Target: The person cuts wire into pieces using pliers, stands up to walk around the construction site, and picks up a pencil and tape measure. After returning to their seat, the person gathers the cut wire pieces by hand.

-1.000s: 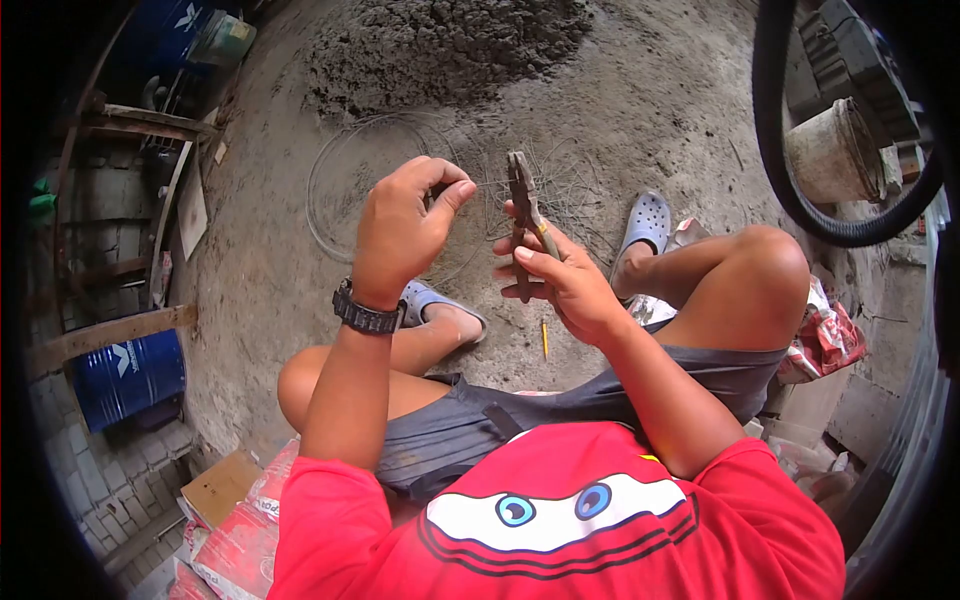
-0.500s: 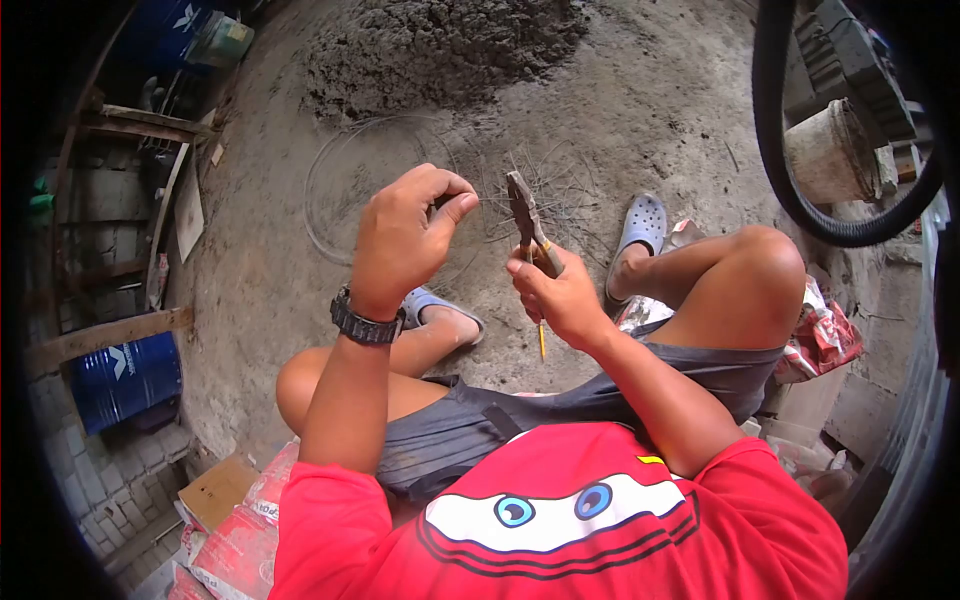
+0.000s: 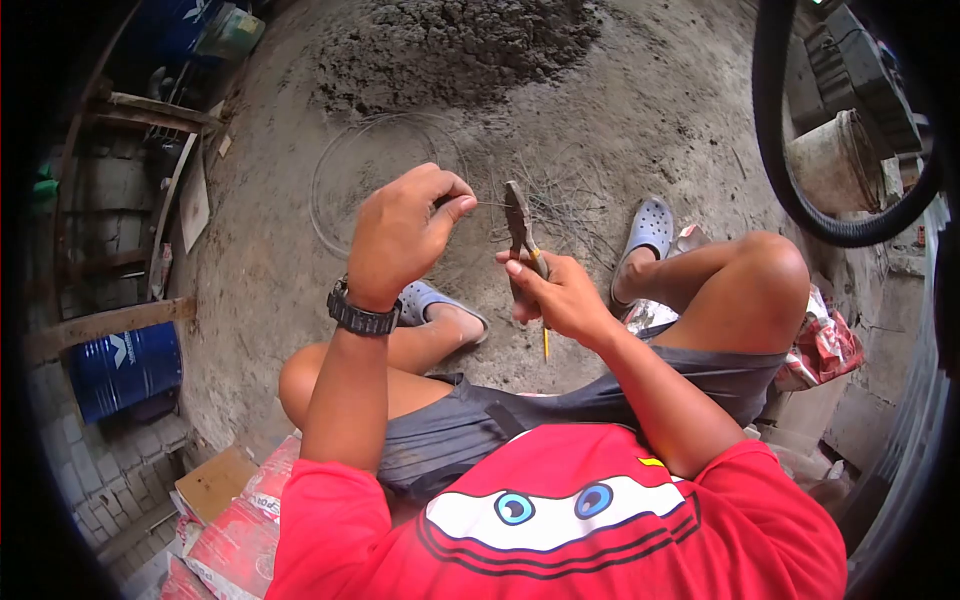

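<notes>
My left hand (image 3: 408, 225) pinches a thin wire (image 3: 487, 204) between thumb and fingers. The wire runs right to the jaws of the pliers (image 3: 518, 215). Closed round the handles of those pliers is my right hand (image 3: 555, 290), which holds them upright with the jaws up. Below my right hand a thin yellow stick-like piece (image 3: 546, 343) points down; its upper end is hidden. On the ground beyond my hands lie a large coil of wire (image 3: 318, 190) and a loose pile of short wire pieces (image 3: 570, 212).
A heap of dark wet mortar or soil (image 3: 450, 50) lies ahead. Blue drums (image 3: 125, 375) and wooden framing (image 3: 115, 328) stand at left. A dirty bucket (image 3: 835, 160) and a black corrugated hose (image 3: 775, 130) are at right. Red-and-white sacks (image 3: 235, 550) lie beside me.
The pliers' jaws have closed together and the handles are drawn in by my right hand. My left hand stays nearly in place, still pinching the wire.
</notes>
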A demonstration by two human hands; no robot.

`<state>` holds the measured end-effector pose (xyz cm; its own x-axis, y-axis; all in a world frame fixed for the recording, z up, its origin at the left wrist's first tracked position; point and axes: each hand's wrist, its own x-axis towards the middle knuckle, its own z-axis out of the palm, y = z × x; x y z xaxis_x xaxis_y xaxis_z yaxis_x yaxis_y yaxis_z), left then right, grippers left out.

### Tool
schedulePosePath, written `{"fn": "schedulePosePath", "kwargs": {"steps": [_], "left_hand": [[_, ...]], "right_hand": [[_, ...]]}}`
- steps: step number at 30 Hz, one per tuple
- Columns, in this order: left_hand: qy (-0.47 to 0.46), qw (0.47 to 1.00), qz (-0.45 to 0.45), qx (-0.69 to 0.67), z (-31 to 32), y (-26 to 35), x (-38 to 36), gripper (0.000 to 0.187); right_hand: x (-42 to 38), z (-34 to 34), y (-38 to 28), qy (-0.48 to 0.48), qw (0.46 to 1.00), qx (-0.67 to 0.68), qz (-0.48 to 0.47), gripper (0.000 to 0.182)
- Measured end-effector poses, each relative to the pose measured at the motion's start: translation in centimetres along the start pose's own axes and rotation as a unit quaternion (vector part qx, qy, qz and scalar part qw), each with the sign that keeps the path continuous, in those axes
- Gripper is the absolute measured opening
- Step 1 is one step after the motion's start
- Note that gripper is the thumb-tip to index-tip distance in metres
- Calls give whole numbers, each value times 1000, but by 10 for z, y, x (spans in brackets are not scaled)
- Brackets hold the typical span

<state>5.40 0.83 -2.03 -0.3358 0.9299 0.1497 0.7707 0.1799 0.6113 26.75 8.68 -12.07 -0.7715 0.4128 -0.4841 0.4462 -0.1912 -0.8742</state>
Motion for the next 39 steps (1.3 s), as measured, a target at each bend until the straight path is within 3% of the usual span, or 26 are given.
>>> {"fn": "schedulePosePath", "kwargs": {"steps": [2,8,15,18,20,22,24,26,28,29,30,32,34,37,39], "left_hand": [[-16,1000,-2,2,-2,3,1,7],[-1,1000,-4,-15,-6,-5,5,7],[26,998,-33,-36,-16,-8,3,8],[9,998,-55,-30,-19,-5,4,10],[11,995,-60,-73,-25,-22,5,11],[14,991,-65,-116,-37,-45,8,12],[18,979,-107,-173,-53,-61,9,15],[21,978,-120,-171,-64,-67,6,16],[53,983,-109,-141,-68,-68,5,15],[53,983,-108,-141,-69,-67,4,15],[64,987,-110,-100,-71,-65,1,15],[68,990,-110,-60,-73,-60,-3,14],[83,992,-98,-12,-74,-56,-3,15],[105,987,-119,-18,-72,-46,-3,15],[105,986,-128,-36,-66,-46,-3,15]], "right_hand": [[-2,8,7,-17,991,133,13,49],[-12,-9,-15,-127,968,213,46,55],[-8,-6,-7,-91,969,227,29,60],[-10,-6,-11,-79,971,223,-9,51],[-7,-13,0,-188,906,378,31,45],[-14,-14,-7,-197,878,433,56,43],[-15,-16,-5,-271,771,576,18,43],[-14,-20,-9,-269,778,568,7,41],[-11,-21,-23,-86,946,310,31,35],[8,-11,6,85,991,27,-102,40],[11,-12,11,86,991,28,-103,40],[11,-15,23,183,963,-197,-15,41],[13,-14,24,187,967,-174,3,37],[8,-10,14,105,988,85,71,31],[6,-8,8,81,981,151,86,32]]}}
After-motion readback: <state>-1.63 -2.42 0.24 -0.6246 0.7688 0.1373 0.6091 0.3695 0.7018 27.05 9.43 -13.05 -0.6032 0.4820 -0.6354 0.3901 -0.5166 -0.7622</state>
